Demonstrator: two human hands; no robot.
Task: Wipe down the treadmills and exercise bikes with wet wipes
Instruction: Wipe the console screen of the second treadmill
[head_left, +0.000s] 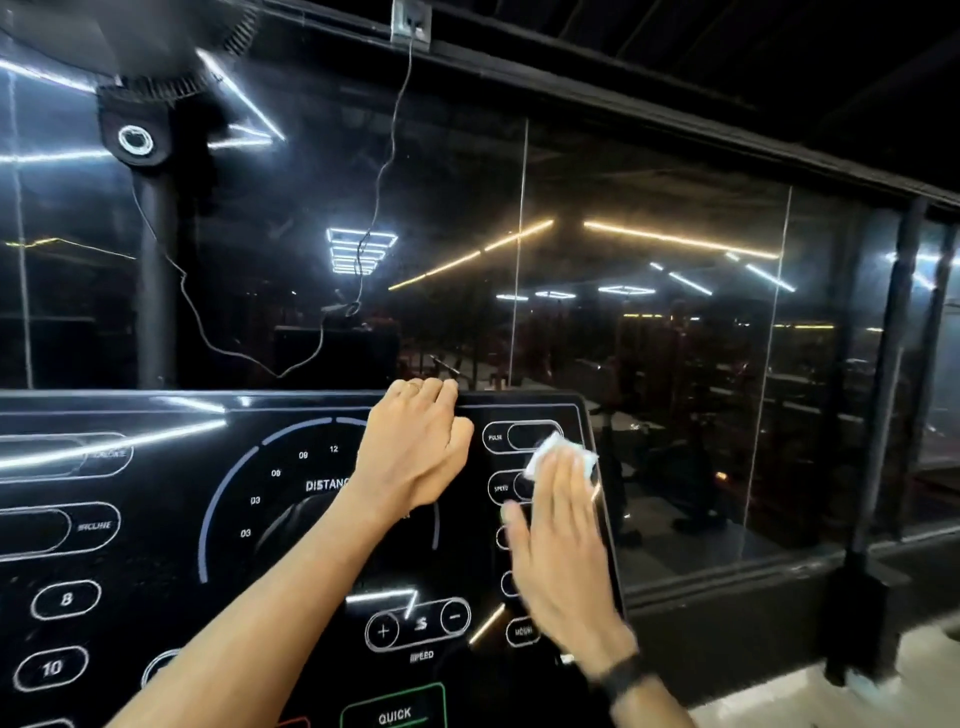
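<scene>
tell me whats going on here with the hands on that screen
A person is wiping a treadmill console. The right hand presses a white wet wipe flat against the right side of the panel, near the pulse and speed readouts. The left hand grips the console's top edge, apparently to steady it. Dark glass panels stand behind.

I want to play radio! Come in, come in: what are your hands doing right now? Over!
Left hand grips the top edge of the treadmill panel. Right hand flat, pressing a white wipe on the panel's right side. Nothing in the way.
</scene>
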